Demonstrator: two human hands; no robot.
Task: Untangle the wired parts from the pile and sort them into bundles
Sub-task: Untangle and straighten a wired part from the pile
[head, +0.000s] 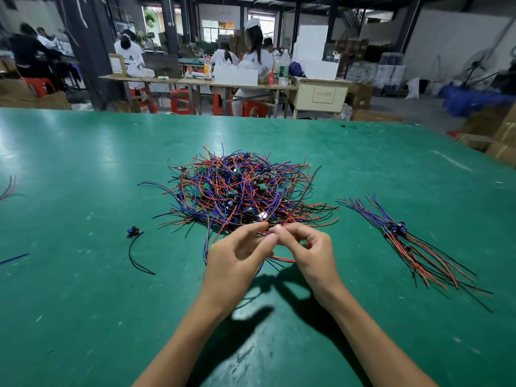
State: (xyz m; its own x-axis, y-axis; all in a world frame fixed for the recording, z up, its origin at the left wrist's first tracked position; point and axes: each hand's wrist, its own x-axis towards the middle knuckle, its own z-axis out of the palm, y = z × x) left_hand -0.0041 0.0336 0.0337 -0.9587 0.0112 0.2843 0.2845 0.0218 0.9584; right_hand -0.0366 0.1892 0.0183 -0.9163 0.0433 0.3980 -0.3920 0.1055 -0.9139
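Both hands meet just below the centre of the frame, fingertips almost touching: the left hand (237, 255) has its thumb and forefinger pinched on thin wires at the near edge of the pile (240, 191), its other fingers loosely curled, and blue and red strands trail down behind its palm. The right hand (304, 247) pinches wire too, thumb against forefinger, with the remaining fingers bent under; a red wire (283, 259) runs out low between the two hands. Whether both grip the same part, I cannot tell. The pile sits directly above the hands in the middle of the green tabletop (83, 303), a dense tangle of red, blue and black wires with small green boards buried in it, its near strands reaching the fingertips. Off at the right of the frame, well apart from the hands, lies a sorted bundle (402, 233), its parts side by side, blue wires fanning up-left and red and black ones down-right. At the left, a single part (133, 231) with a curved black lead lies alone. At the far left edge, a few more wire ends (8, 188) poke in.
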